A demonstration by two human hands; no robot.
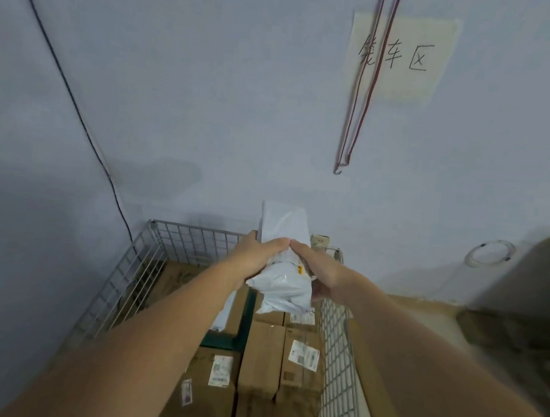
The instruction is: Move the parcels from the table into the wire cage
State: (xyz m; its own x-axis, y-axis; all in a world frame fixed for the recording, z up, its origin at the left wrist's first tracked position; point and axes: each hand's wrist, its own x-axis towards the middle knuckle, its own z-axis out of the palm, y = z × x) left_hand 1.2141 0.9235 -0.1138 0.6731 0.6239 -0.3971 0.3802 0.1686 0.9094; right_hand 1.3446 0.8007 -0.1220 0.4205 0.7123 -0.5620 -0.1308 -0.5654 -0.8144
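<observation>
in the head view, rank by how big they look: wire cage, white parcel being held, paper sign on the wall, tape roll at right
1. wire cage
2. paper sign
3. white parcel, nearer the camera, so unsure against the sign
4. tape roll

white plastic-wrapped parcel [283, 242] held upright above the box-filled wire cage [148, 256].

Wire cage [147, 263] full of cardboard boxes [261, 355]

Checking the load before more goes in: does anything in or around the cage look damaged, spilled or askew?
Nothing stands out. Both hands hold a white poly parcel above the wire cage; the cardboard boxes inside sit packed flat and look intact.
</observation>
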